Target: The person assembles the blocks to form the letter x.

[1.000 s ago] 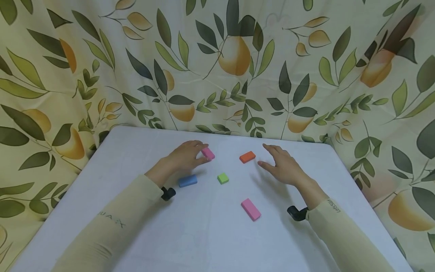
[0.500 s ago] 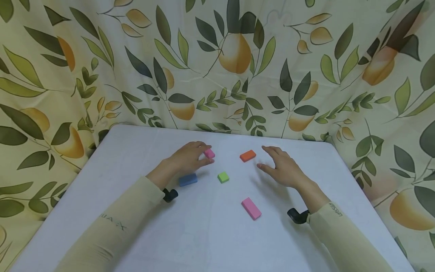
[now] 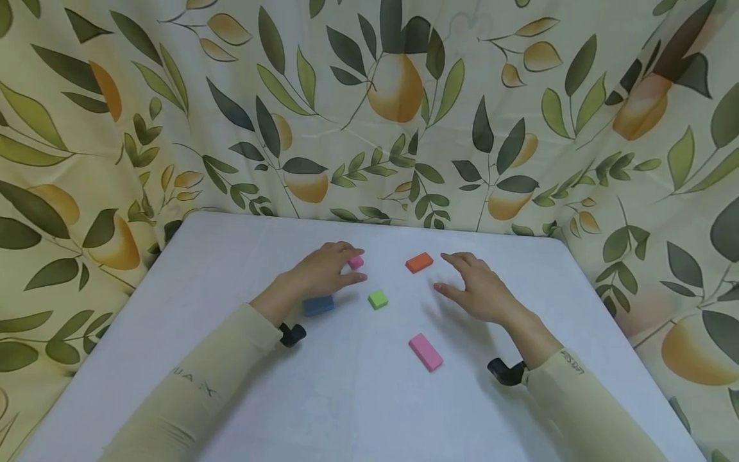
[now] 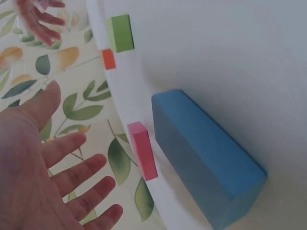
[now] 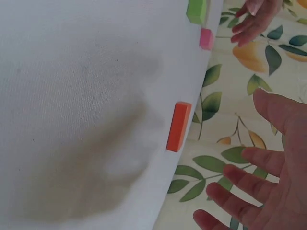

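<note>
Above the table my left hand (image 3: 320,271) hovers with its fingers spread and nothing in them, as the left wrist view shows. Beyond it lies a pink block (image 3: 355,262), partly hidden by the fingers in the head view. A blue block (image 3: 319,305) lies below the left wrist, and it looks large in the left wrist view. My right hand (image 3: 480,289) also hovers with fingers apart, holding nothing. An orange block (image 3: 419,262) is nearest to it, just left of the fingertips. Between the hands sits a small green block (image 3: 378,299).
A second pink block (image 3: 426,351) lies closer to me, right of the middle. All the blocks rest on a white-covered table (image 3: 346,398). A patterned curtain (image 3: 369,147) with fruit and leaves hangs along the back and sides. Each wrist bears a black camera mount.
My left hand has drifted slightly right, covering more of the far pink block. The right hand has sunk a little toward me. The blocks appear to stay in place while the head view shifts slightly.
</note>
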The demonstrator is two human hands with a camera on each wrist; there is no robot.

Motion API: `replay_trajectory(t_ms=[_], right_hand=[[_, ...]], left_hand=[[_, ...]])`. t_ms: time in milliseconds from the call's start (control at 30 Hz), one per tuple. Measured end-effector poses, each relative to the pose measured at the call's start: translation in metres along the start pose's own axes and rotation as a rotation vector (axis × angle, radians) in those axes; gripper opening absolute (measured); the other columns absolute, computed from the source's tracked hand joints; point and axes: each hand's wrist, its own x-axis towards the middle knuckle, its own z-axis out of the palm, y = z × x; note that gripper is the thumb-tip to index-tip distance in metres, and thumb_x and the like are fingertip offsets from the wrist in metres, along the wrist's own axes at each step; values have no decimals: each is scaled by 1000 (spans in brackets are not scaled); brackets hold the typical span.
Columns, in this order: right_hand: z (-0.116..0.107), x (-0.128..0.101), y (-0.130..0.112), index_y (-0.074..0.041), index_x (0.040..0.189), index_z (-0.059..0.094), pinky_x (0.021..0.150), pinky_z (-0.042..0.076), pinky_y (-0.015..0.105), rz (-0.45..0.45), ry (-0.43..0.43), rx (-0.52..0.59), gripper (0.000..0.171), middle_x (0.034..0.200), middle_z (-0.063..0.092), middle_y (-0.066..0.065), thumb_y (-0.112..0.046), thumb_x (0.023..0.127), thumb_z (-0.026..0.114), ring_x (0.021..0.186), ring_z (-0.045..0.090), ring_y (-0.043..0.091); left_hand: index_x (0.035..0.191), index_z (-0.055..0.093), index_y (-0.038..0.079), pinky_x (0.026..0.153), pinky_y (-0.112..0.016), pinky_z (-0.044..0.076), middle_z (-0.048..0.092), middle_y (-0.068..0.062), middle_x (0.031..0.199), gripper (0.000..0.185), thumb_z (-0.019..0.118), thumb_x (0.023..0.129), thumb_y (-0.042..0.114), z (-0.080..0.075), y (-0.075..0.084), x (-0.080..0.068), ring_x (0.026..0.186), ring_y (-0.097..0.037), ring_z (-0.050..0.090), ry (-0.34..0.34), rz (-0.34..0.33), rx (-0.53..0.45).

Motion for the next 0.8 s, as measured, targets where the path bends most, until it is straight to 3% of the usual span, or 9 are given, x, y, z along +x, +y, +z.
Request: replay_trajectory(t_ms=[800], right_hand=[[6,-15,-9,-19,149,36,104,38,59,5,-50,64,76,149,37,9,-62,88,56,136,37,33]], left_hand=[[148,38,29,112,-45,34,46,3,147,67,52,91,62,20,10,5,140,-20,37,-18,2,-29]])
